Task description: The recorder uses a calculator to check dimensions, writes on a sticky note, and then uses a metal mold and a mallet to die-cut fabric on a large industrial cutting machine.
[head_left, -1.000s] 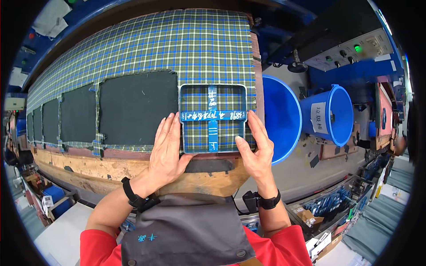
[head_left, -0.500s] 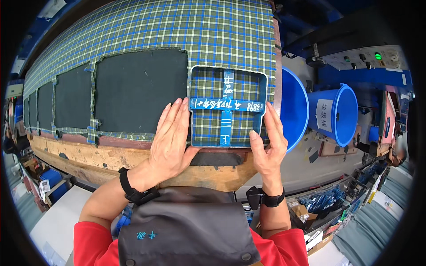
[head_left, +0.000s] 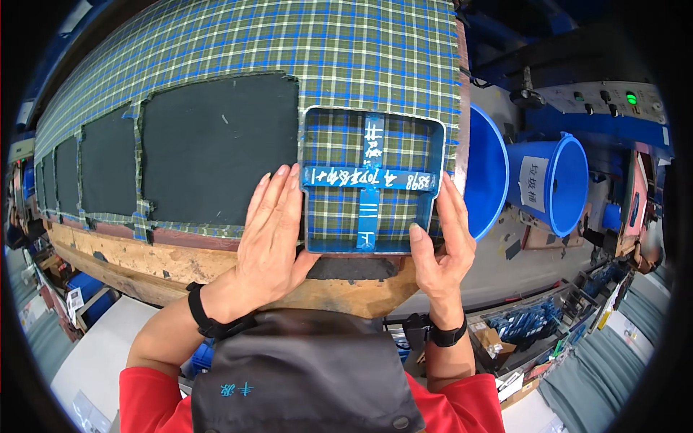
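- the frame [head_left: 370, 175], a thin-walled, roughly square form, lies on the plaid cloth [head_left: 361, 65], whose pattern shows through it.
- two blue strips [head_left: 369, 211], marked in white, cross inside the frame.
- the left hand [head_left: 267, 245] lies along the frame's left wall, fingers straight, uncurled and side by side; its thumb points out to the frame's near left corner. whether every fingertip touches the wall cannot be told.
- the right hand [head_left: 445, 252] grips the frame's right wall, fingers along the outside and thumb over the inner side; how hard it presses cannot be told.
- left of the frame, just beside it, is a large black area [head_left: 220, 151] edged by frayed cloth; smaller black areas [head_left: 108, 166] follow in a row farther left.
- on the near side of the frame runs the bare wood [head_left: 180, 261] of the table edge, with a dark patch [head_left: 350, 269] between the hands.
- nearer than the frame, the person's dark apron [head_left: 303, 368] hangs between red sleeves; each wrist wears a black band [head_left: 202, 314].
- right of the frame stand two blue bins [head_left: 487, 173], one beyond the other.
- beyond the bins, far right of the frame, a control panel shows a green light [head_left: 632, 98].
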Available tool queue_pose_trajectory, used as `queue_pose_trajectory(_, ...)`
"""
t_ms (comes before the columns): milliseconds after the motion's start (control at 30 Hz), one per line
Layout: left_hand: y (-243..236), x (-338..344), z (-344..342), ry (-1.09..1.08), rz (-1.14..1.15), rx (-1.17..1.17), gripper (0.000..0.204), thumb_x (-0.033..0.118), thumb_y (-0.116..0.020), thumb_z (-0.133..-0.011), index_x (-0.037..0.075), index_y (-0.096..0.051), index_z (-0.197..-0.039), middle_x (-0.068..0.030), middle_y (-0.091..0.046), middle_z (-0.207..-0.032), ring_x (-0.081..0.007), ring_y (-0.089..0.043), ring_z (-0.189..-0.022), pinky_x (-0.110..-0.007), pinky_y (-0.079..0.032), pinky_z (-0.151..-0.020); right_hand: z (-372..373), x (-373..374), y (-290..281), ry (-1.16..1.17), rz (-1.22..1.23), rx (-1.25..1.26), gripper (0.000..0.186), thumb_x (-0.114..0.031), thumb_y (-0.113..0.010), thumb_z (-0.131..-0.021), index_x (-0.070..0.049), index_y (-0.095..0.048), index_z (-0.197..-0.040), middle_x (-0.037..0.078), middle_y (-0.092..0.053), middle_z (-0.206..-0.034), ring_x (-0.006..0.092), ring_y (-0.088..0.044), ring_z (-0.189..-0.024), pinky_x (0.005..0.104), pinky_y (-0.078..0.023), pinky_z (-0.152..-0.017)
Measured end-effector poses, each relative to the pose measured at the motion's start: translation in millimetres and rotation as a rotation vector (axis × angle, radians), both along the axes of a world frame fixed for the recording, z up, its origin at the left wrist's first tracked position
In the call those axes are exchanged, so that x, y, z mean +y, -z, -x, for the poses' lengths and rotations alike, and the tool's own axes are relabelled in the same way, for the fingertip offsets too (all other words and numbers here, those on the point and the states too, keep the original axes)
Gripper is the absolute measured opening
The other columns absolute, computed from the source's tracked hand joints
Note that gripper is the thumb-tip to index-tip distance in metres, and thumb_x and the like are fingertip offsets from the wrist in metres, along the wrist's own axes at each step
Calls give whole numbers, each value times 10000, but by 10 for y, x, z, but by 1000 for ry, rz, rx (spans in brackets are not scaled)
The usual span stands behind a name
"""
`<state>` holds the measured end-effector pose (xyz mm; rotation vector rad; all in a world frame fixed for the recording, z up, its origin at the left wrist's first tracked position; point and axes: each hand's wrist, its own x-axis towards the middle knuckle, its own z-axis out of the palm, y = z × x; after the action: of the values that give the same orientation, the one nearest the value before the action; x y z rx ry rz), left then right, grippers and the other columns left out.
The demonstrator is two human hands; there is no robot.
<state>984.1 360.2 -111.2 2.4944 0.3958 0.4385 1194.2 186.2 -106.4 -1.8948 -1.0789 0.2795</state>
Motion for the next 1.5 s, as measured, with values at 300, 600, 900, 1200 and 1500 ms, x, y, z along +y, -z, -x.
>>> queue_pose_trajectory(300, -26, 19, 20, -2, -17, 51, 902, 181, -773, -856, -164, -260, -1513, -383, -395, -1503, -543, -381, -1419, -644, -282, -1161, -16, 5, -5, -18, 32, 1, 642, -164, -744, -819, 93, -575, -1382, 283, -588, -1401, 406, -546, -1335, 475, -356, -1125)
queue_pose_trajectory(600, 20, 18, 6, -7, -54, 49, 895, 191, -774, -855, -165, -276, -1508, -372, -410, -1504, -537, -398, -1413, -641, -290, -1157, -70, 3, 16, -42, 30, -11, 644, -169, -736, -817, 116, -570, -1370, 266, -617, -1373, 405, -545, -1341, 493, -360, -1111)
queue_pose_trajectory(900, 7, 19, 21, -23, -71, 72, 874, 169, -776, -835, -187, -304, -1480, -391, -430, -1470, -537, -412, -1405, -637, -298, -1157, -77, 14, -3, -58, 5, 46, 518, -123, -595, -920, 113, -562, -1380, 252, -627, -1366, 419, -534, -1350, 501, -364, -1104)
queue_pose_trajectory(1200, -38, 12, -20, -35, -41, 46, 894, 116, -791, -789, -150, -307, -1493, -340, -429, -1502, -528, -389, -1419, -618, -278, -1179, -55, 16, -6, -30, -38, -2, 457, -94, -593, -946, 97, -586, -1361, 256, -628, -1357, 393, -556, -1330, 472, -378, -1110)
queue_pose_trajectory(1500, -25, -59, -35, -88, -127, -27, 917, 113, -833, -759, -136, -336, -1488, -326, -447, -1497, -480, -424, -1412, -536, -318, -1194, -57, 20, 90, 8, -109, 19, 398, -117, -599, -985, 52, -616, -1345, 276, -602, -1376, 379, -567, -1314, 428, -421, -1111)
